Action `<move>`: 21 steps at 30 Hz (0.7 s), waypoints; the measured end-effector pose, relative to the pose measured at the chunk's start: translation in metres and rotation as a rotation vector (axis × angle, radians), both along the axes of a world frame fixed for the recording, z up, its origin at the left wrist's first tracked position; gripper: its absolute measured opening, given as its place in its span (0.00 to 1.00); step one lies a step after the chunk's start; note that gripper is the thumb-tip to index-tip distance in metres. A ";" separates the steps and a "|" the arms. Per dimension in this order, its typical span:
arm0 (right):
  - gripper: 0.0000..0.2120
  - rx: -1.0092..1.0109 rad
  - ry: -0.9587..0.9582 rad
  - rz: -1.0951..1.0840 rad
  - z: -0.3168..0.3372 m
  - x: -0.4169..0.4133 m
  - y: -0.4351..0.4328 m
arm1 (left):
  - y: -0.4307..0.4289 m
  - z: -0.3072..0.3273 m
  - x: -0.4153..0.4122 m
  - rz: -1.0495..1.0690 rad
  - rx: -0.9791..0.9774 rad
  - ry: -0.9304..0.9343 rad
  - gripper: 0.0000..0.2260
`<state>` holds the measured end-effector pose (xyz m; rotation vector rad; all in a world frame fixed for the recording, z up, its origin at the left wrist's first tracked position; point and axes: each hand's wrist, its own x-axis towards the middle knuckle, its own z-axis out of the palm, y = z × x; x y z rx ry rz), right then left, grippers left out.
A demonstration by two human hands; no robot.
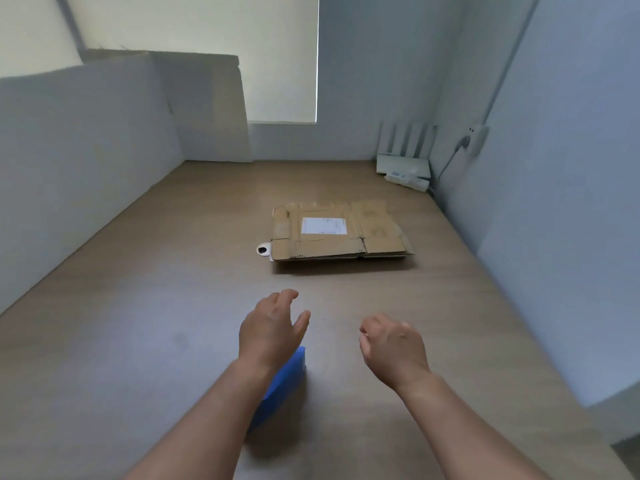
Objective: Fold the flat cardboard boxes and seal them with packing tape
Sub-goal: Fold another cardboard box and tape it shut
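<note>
Broadly, a wood-grain tabletop (138, 341) fills most of the view, running from the near edge back to a pale wall. A tall white panel (79, 161) stands along its left side, and behind that panel a big upright sheet of cardboard (207, 109) leans in the back left corner, in front of a drawn window blind (277, 57).

Out in the middle of the tabletop, a little right of centre and well beyond the hands, lie the flat cardboard boxes (377, 233). They are unfolded and stacked flat, their flaps level with the surface, with at least 2 layers showing at the near edge.

2 bare forearms reach in from the bottom of the frame. The left hand (270, 334) hovers palm down with its fingers loosely spread and the thumb out, gripping nothing. The right hand (394, 348) hangs just beside it, apart from it, with its fingers slackly curled downward and nothing held in them. Neither hand touches the boxes.

A blue object (284, 379) sits on the tabletop under the left wrist and forearm, mostly hidden, so what it is cannot be told.

In the far right corner stands a white router (403, 164) with upright antennas, and a white power strip (408, 180) lies just in front of it.

A white label (323, 226) is stuck on the top box. A small round white thing with a dark centre (263, 250) lies at the stack's near left corner.
</note>
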<state>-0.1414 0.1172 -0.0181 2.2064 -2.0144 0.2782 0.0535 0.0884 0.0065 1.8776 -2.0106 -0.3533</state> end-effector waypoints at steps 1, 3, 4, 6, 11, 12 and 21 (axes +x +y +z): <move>0.13 0.003 0.001 -0.005 -0.003 -0.005 -0.009 | -0.012 -0.002 -0.004 -0.015 0.007 -0.009 0.20; 0.13 0.047 -0.023 -0.020 -0.008 -0.015 -0.027 | -0.035 -0.005 -0.011 -0.044 0.025 -0.020 0.22; 0.14 0.077 -0.040 -0.031 -0.010 -0.020 -0.035 | -0.047 -0.006 -0.014 -0.058 0.038 -0.020 0.22; 0.13 0.123 -0.024 -0.050 -0.008 -0.031 -0.053 | -0.069 -0.010 -0.019 -0.088 0.072 -0.020 0.24; 0.14 0.248 -0.068 -0.093 -0.008 -0.066 -0.116 | -0.125 -0.021 -0.032 -0.099 0.164 0.014 0.29; 0.15 0.260 -0.070 -0.109 -0.008 -0.072 -0.131 | -0.136 -0.024 -0.033 -0.079 0.172 0.020 0.30; 0.40 0.328 -0.129 -0.307 -0.051 -0.123 -0.258 | -0.229 -0.069 -0.038 0.080 0.225 -0.140 0.36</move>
